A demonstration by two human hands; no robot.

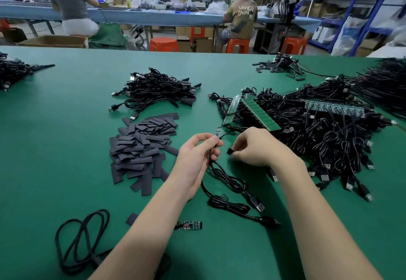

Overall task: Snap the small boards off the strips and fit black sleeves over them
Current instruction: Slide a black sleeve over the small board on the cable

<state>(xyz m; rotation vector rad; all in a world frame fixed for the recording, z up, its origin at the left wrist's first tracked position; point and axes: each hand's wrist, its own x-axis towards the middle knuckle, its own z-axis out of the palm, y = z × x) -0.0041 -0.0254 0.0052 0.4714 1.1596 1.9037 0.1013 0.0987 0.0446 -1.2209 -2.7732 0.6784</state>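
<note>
Midway, judging by the table: left hand [196,156] pinching a cable just below a small board [218,131] already snapped free, board poking up bare above the fingertips. Right hand [256,147] curled around a black sleeve [230,151], held close beside the board but not yet on it. Behind, a heap of sleeved cables [158,90] looking finished. Plenty left: strips of boards [259,112] unbroken atop a tangle of wires [325,134], a pile of loose sleeves [140,147], one stray board [189,225] near the forearm.
</note>
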